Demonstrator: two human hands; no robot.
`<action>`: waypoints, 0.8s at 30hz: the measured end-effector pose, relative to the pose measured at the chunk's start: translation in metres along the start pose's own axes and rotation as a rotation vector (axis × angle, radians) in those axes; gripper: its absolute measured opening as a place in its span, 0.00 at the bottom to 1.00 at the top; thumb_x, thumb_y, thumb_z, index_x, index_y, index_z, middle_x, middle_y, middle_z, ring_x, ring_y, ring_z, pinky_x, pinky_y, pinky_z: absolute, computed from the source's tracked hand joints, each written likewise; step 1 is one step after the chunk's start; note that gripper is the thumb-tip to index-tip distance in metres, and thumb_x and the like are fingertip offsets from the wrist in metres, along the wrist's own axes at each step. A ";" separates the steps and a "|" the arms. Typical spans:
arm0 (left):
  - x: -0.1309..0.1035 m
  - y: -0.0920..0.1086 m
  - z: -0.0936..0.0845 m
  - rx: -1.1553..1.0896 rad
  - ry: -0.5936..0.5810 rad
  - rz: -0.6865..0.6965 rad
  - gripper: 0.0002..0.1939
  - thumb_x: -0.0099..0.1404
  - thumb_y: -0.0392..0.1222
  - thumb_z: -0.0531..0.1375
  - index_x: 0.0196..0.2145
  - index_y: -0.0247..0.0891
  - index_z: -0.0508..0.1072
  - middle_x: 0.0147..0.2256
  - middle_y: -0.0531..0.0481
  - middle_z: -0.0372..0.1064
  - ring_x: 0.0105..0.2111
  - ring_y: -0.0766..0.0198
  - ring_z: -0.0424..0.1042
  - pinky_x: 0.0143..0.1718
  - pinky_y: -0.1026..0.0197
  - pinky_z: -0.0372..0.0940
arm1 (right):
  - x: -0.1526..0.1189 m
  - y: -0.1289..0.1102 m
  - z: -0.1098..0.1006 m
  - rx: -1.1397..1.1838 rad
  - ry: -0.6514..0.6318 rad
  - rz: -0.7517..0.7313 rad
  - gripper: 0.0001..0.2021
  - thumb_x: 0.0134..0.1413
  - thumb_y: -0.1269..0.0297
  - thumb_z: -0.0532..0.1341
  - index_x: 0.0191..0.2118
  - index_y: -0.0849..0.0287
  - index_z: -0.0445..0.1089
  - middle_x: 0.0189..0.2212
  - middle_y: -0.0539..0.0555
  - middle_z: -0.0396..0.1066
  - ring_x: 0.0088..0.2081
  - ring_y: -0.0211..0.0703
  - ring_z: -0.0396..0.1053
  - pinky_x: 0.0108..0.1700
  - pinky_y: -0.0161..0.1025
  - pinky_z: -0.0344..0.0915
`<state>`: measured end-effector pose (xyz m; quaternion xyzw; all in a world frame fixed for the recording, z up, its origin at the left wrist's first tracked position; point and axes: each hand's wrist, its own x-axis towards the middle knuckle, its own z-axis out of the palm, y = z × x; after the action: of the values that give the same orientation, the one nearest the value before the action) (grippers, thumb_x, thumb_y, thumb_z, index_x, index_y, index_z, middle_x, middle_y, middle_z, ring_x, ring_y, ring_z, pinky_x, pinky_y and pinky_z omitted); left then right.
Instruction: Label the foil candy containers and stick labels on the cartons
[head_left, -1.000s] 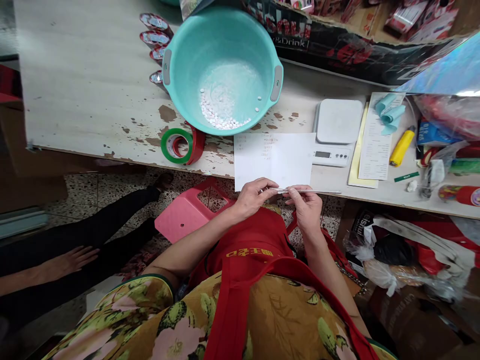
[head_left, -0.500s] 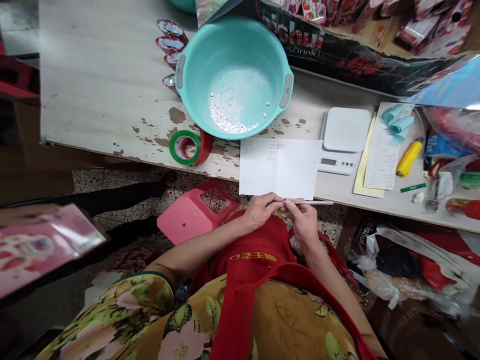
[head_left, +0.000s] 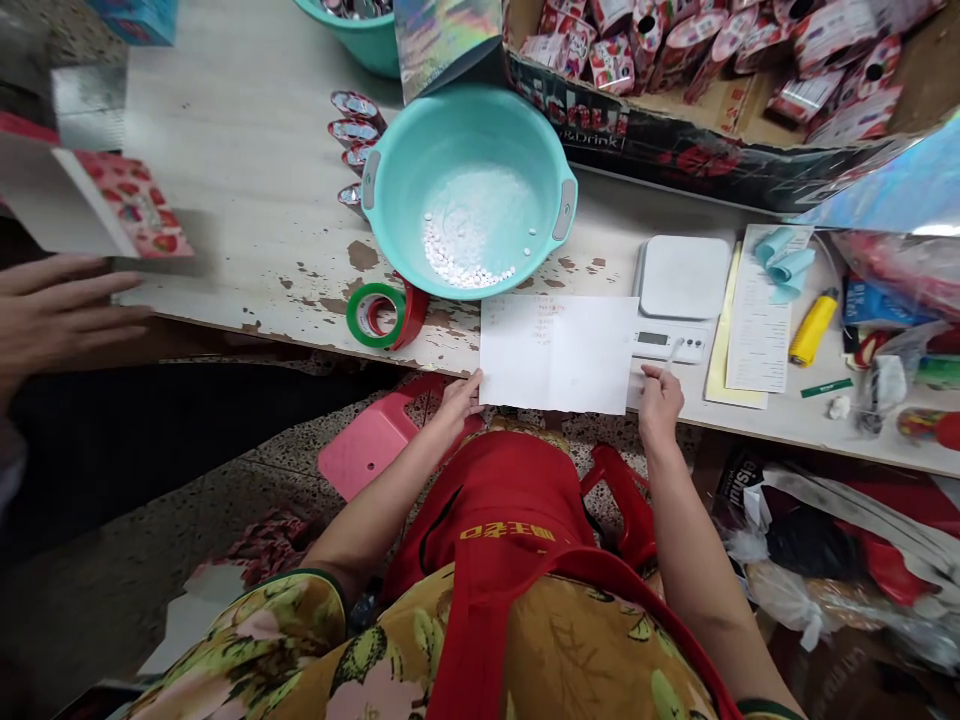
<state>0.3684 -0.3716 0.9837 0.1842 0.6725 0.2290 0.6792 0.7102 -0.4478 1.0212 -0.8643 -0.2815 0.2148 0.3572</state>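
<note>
A sheet of white paper (head_left: pixel 585 370) with rows of reddish handwriting lies at the table's front edge, hanging slightly over it. My left hand (head_left: pixel 459 402) is at the sheet's left edge, fingers stretched out, fingertips by the paper; whether they press on it I cannot tell. Closed round a thin white pen (head_left: pixel 673 352), my right hand (head_left: pixel 660 402) is just off the sheet's right edge. The pen points up toward the white kitchen scale (head_left: pixel 686 280). Behind the paper stands a turquoise basin (head_left: pixel 390 170) with small white tablets (head_left: pixel 457 265) in it.
Rolls of green tape (head_left: pixel 360 318) and red tape lie left of the paper. An open carton (head_left: pixel 675 165) of strawberry-printed packs is behind. Receipts (head_left: pixel 757 345) and a yellow cutter (head_left: pixel 814 328) lie right. Another person's hand (head_left: pixel 67 310) is near a strawberry-printed box (head_left: pixel 146 205) at left.
My hands have parted from the pen they both held. The left went to the paper's left edge, the right carried the pen rightward. The other person's pink packet has left view; a strawberry-printed box shows.
</note>
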 end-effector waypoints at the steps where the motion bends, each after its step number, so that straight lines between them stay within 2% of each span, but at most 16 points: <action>1: 0.000 0.001 0.004 -0.037 -0.059 -0.037 0.28 0.48 0.60 0.72 0.31 0.35 0.68 0.28 0.49 0.73 0.27 0.65 0.72 0.30 0.63 0.66 | 0.006 -0.001 0.006 -0.037 0.019 0.004 0.19 0.48 0.57 0.56 0.43 0.60 0.75 0.41 0.59 0.74 0.40 0.48 0.71 0.48 0.47 0.67; 3: -0.004 0.001 0.011 -0.065 -0.112 -0.058 0.27 0.42 0.54 0.76 0.30 0.35 0.69 0.26 0.50 0.73 0.24 0.66 0.71 0.26 0.64 0.64 | 0.013 -0.003 0.016 -0.071 0.060 0.035 0.22 0.47 0.54 0.60 0.46 0.62 0.75 0.42 0.60 0.75 0.41 0.49 0.71 0.52 0.49 0.66; 7: -0.015 -0.005 0.012 -0.094 -0.195 -0.030 0.29 0.38 0.44 0.77 0.38 0.33 0.74 0.25 0.51 0.75 0.23 0.66 0.71 0.26 0.64 0.66 | 0.015 -0.003 0.022 -0.074 0.056 0.069 0.26 0.44 0.49 0.65 0.46 0.63 0.74 0.34 0.56 0.75 0.34 0.47 0.70 0.47 0.48 0.67; 11: -0.023 -0.010 -0.002 -0.087 -0.258 0.066 0.35 0.39 0.44 0.76 0.46 0.32 0.74 0.28 0.50 0.77 0.22 0.66 0.71 0.26 0.64 0.66 | 0.006 -0.003 0.012 0.145 -0.112 0.161 0.25 0.39 0.47 0.69 0.38 0.63 0.75 0.27 0.52 0.73 0.29 0.43 0.68 0.36 0.43 0.67; 14: -0.032 -0.006 -0.018 -0.044 -0.291 0.115 0.36 0.40 0.47 0.76 0.46 0.32 0.75 0.31 0.48 0.78 0.22 0.66 0.70 0.25 0.63 0.65 | -0.012 -0.007 -0.009 0.311 -0.217 0.182 0.20 0.38 0.49 0.71 0.33 0.61 0.75 0.25 0.50 0.73 0.27 0.39 0.66 0.32 0.38 0.65; 17: -0.046 0.007 -0.032 -0.029 -0.382 0.141 0.32 0.41 0.47 0.76 0.44 0.32 0.76 0.32 0.46 0.79 0.25 0.64 0.73 0.32 0.62 0.68 | -0.037 -0.015 -0.039 0.417 -0.263 0.201 0.17 0.37 0.52 0.72 0.30 0.59 0.75 0.22 0.47 0.70 0.21 0.33 0.59 0.24 0.33 0.58; 19: -0.058 0.019 -0.037 -0.002 -0.460 0.144 0.30 0.43 0.46 0.76 0.43 0.33 0.77 0.33 0.45 0.80 0.29 0.62 0.76 0.36 0.61 0.69 | -0.054 -0.020 -0.058 0.488 -0.290 0.232 0.18 0.36 0.53 0.73 0.32 0.58 0.76 0.22 0.46 0.71 0.19 0.31 0.57 0.21 0.32 0.55; 21: -0.069 0.032 -0.038 0.055 -0.521 0.149 0.28 0.44 0.47 0.76 0.42 0.33 0.78 0.34 0.44 0.80 0.31 0.60 0.77 0.37 0.60 0.69 | -0.068 -0.026 -0.073 0.530 -0.277 0.257 0.20 0.34 0.53 0.74 0.36 0.58 0.77 0.26 0.49 0.76 0.21 0.34 0.63 0.23 0.34 0.62; 24: -0.081 0.055 -0.028 0.148 -0.621 0.147 0.27 0.46 0.48 0.75 0.43 0.33 0.80 0.37 0.43 0.80 0.35 0.56 0.78 0.40 0.59 0.69 | -0.082 -0.036 -0.089 0.543 -0.207 0.266 0.22 0.34 0.53 0.76 0.38 0.59 0.79 0.33 0.54 0.80 0.29 0.43 0.74 0.32 0.39 0.71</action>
<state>0.3373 -0.3728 1.0811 0.3424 0.4330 0.1609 0.8182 0.6877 -0.5234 1.1194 -0.7402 -0.1334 0.4137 0.5130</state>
